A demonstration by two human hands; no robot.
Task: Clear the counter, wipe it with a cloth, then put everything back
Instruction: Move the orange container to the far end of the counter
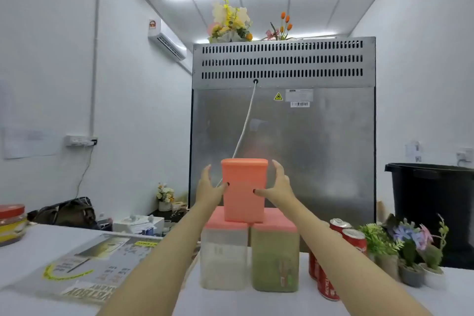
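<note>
A coral-coloured container (243, 190) stands on top of two clear canisters with coral lids. The left canister (223, 254) holds something white, the right canister (275, 256) something green. My left hand (210, 188) grips the coral container's left side and my right hand (278, 185) grips its right side, thumbs on its front face. All of this sits on the white counter (230, 300).
Red drink cans (352, 238) stand right of the canisters, with small potted artificial flowers (410, 251) beyond them. A newspaper (89, 261) lies on the counter at left, a red-lidded jar (11, 223) at the far left. A steel refrigerator back (282, 136) rises behind; a black bin (433, 200) stands at right.
</note>
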